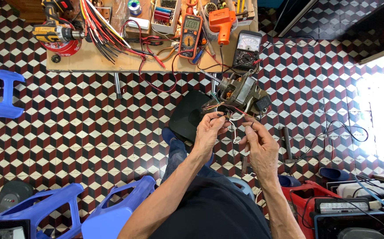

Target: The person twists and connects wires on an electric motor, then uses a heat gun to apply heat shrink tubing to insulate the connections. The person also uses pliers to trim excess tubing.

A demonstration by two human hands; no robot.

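Grey motor (240,95), left hand (209,132) and right hand (260,146) pinching its wires (232,128)

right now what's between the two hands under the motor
In the head view, thin wires from the motor hang in the gap between the left hand and the right hand; below them, only tiled floor.

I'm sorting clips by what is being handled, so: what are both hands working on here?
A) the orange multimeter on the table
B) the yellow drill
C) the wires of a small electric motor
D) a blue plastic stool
C: the left hand and right hand both pinch thin wires that run from the motor, held above the tiled floor.
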